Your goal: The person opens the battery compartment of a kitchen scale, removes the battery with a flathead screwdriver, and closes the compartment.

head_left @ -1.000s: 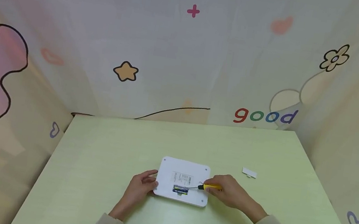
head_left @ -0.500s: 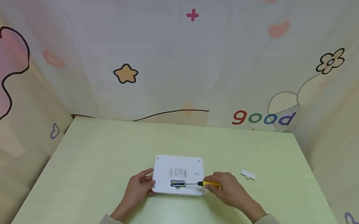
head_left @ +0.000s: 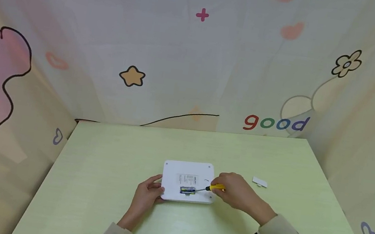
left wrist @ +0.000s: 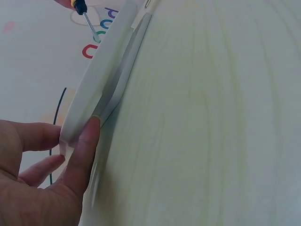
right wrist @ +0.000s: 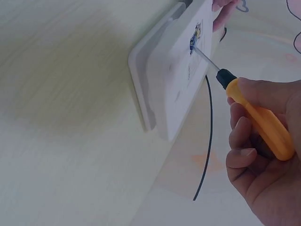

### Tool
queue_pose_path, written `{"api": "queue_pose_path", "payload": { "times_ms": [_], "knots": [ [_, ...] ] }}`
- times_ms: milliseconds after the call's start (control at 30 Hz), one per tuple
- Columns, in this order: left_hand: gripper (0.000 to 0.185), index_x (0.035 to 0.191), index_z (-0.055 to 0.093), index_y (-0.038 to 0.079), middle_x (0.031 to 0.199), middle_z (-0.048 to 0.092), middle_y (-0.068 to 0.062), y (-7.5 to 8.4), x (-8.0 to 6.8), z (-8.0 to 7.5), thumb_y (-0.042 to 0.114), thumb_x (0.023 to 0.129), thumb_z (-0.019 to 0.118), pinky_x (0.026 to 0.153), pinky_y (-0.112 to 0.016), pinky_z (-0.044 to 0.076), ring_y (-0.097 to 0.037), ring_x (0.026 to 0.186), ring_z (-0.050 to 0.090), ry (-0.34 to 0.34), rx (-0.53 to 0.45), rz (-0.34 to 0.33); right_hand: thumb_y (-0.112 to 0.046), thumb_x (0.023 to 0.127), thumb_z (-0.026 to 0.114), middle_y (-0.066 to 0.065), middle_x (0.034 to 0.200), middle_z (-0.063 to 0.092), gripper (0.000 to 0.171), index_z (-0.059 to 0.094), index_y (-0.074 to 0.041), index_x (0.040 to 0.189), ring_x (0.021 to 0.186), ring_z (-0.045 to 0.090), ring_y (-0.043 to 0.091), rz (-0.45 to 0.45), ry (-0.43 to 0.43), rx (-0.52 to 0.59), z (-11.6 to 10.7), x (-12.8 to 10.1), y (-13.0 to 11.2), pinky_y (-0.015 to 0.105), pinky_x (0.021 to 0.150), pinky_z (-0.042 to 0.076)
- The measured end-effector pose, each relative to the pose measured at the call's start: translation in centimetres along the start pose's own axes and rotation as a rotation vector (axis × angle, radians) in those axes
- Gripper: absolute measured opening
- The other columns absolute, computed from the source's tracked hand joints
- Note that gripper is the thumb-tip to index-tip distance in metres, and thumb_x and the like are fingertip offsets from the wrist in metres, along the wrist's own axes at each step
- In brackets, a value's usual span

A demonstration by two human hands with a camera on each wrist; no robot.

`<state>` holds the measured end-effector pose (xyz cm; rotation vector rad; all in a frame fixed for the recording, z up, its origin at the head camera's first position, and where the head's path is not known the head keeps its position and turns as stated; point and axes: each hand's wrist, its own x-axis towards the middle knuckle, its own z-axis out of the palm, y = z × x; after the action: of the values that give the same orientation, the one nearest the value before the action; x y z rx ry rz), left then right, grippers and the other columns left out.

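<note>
A flat white device (head_left: 173, 171) with rounded corners and a printed label lies underside up, its battery compartment (head_left: 187, 190) uncovered and batteries showing inside. At its left edge my left hand (head_left: 146, 195) pinches the rim. In the left wrist view the thumb and fingers (left wrist: 40, 136) lie on opposite faces of the device (left wrist: 101, 70), which shows two layers. My right hand (head_left: 236, 191) grips a yellow-handled screwdriver (head_left: 216, 187) with a black collar. The right wrist view has the screwdriver (right wrist: 261, 120) slanting down, its tip at the batteries (right wrist: 194, 40).
A small white battery cover (head_left: 260, 182) with a tab lies on the pale green table (head_left: 112, 154), right of the device. Printed cloth walls (head_left: 168, 49) stand behind the table and at both sides.
The device has shifted a little left and away from me, with my left hand still on its edge. My right hand has risen slightly and the screwdriver now points down more steeply.
</note>
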<state>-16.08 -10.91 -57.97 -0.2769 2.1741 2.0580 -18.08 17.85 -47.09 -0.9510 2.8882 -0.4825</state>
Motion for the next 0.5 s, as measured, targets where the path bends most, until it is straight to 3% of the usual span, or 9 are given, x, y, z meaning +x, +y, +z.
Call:
{"api": "queue_pose_path", "payload": {
  "times_ms": [500],
  "knots": [
    [0.063,0.148,0.041,0.005,0.119,0.065,-0.026,0.1,-0.1,-0.2,0.001,0.090,0.063,0.074,-0.036,0.062,-0.023,0.090,0.069,-0.056,0.000,0.004,-0.018,0.082,0.079,0.000,0.093,0.073,0.017,0.079,-0.013,0.098,0.078,0.061,0.012,-0.015,-0.103,-0.113,-1.0,1.8,-2.1,0.032,0.078,0.057]
  ]
}}
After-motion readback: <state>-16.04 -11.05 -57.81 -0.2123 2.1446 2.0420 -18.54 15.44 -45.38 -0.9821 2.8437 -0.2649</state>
